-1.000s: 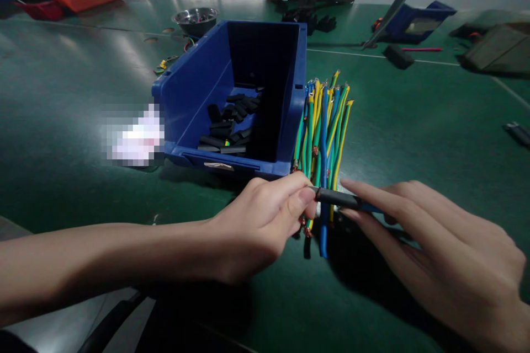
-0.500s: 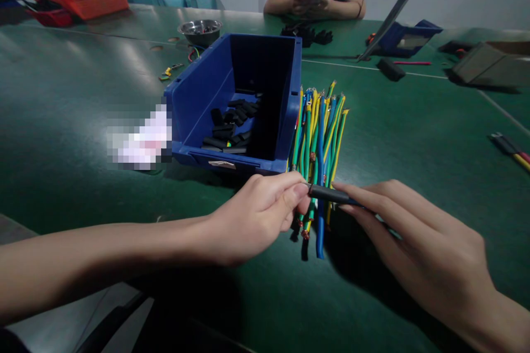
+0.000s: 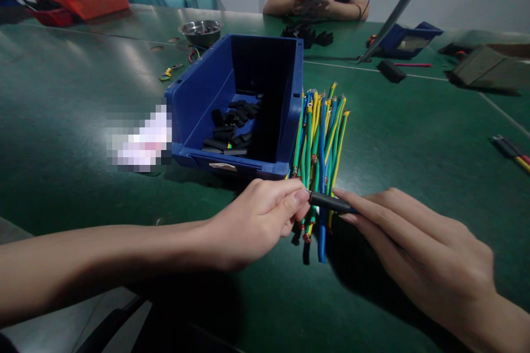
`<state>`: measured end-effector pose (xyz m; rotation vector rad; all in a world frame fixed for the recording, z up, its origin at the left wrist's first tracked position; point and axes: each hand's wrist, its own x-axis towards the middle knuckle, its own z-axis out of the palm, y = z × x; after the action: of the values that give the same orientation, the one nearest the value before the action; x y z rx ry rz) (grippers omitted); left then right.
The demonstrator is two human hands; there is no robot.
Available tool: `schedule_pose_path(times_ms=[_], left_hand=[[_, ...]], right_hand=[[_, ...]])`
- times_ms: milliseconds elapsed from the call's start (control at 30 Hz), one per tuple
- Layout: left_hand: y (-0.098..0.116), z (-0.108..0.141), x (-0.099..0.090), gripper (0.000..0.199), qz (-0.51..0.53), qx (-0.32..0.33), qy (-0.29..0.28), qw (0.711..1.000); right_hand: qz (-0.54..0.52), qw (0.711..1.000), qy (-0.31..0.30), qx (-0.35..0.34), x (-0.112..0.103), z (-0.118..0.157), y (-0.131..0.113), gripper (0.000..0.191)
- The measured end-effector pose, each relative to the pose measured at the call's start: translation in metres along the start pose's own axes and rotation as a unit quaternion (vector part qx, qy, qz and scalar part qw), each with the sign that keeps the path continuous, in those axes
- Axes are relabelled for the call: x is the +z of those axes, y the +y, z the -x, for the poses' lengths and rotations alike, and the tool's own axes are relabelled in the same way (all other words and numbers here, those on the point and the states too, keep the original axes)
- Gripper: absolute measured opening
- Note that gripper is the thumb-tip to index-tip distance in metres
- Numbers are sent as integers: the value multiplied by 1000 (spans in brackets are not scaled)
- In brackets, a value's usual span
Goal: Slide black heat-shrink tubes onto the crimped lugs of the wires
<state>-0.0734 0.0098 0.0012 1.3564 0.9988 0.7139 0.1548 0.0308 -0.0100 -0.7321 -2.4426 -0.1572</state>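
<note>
A short black sleeve [image 3: 330, 202] spans the gap between my two hands, tilted slightly down to the right. My left hand [image 3: 269, 215] pinches its left end between thumb and fingers. At the other end, the fingertips of my right hand [image 3: 414, 237] close on it from both sides. Beneath lies a bundle of green, yellow and blue wires [image 3: 322, 149], some with bare copper ends. Beside the bundle stands a blue bin [image 3: 234, 164] holding several black sleeve pieces [image 3: 223, 132]. What the left fingers cover is hidden.
Across the green table [image 3: 83, 176] sits a person [image 3: 317, 0] holding a phone. A metal bowl [image 3: 201, 32] and orange basket [image 3: 91, 4] stand at the back left. Farther right are a grey box [image 3: 492, 66], a small blue bin [image 3: 408, 41] and more wires [image 3: 513, 153].
Both hands have sunk slightly with the black sleeve. The sleeve tilts a little more, and my right hand has moved slightly down.
</note>
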Motion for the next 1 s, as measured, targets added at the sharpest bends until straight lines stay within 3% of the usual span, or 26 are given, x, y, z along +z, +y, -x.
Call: schedule_pose_path(times_ms=[633, 867, 1000], left_hand=[[3, 2, -1, 34, -15, -4, -9, 1000], [6, 0, -1, 41, 37, -14, -18, 999], [7, 0, 1, 34, 49, -22, -19, 998]], right_hand=[[-4, 1000, -10, -2, -4, -4, -1, 29], [15, 1000, 3, 18, -6, -3, -1, 27], [19, 999, 9, 24, -5, -4, 0, 19]])
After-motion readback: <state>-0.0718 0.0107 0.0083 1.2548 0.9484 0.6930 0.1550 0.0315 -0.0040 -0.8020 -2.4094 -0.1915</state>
